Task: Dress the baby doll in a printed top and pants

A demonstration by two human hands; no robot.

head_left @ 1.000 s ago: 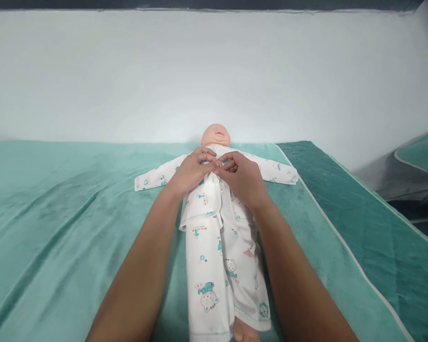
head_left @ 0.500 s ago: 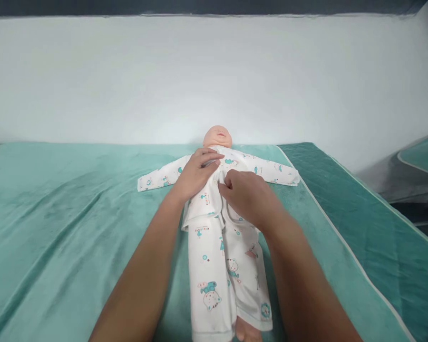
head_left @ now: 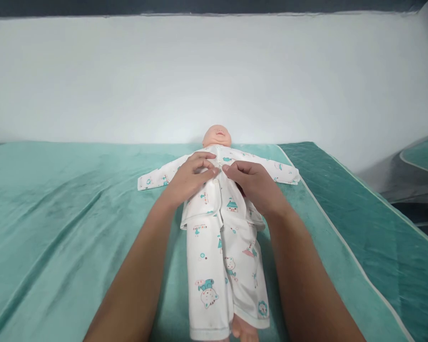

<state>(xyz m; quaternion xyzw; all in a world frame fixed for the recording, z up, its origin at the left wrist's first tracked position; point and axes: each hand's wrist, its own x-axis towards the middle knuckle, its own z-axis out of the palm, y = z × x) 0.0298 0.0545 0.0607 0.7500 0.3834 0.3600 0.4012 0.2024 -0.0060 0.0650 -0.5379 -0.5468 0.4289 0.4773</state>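
Observation:
A baby doll (head_left: 217, 137) lies on its back with its arms spread, dressed in a white printed shirt (head_left: 231, 199) and matching trousers (head_left: 207, 266). The shirt's front opening runs down the middle of the chest, with a small button visible below my fingers. My left hand (head_left: 192, 178) rests on the left side of the chest, thumb and a finger pinching near the opening's edge, the index finger extended above. Opposite it, my right hand (head_left: 251, 180) is closed, its thumb and index finger gripping the shirt's other edge. What lies right between the fingertips is too small to make out.
Beneath the doll is a light green sheet (head_left: 74, 228) with wrinkles on the left. A darker green cover (head_left: 371, 237) shows on the right. Behind the doll's head stands a white wall (head_left: 214, 71). Another green-covered surface (head_left: 426, 152) is at the far right.
My right hand has moved up the shirt's opening, uncovering the lower front. My left hand has drawn slightly left and down, its thumb and fingers now nearer the right fingertips.

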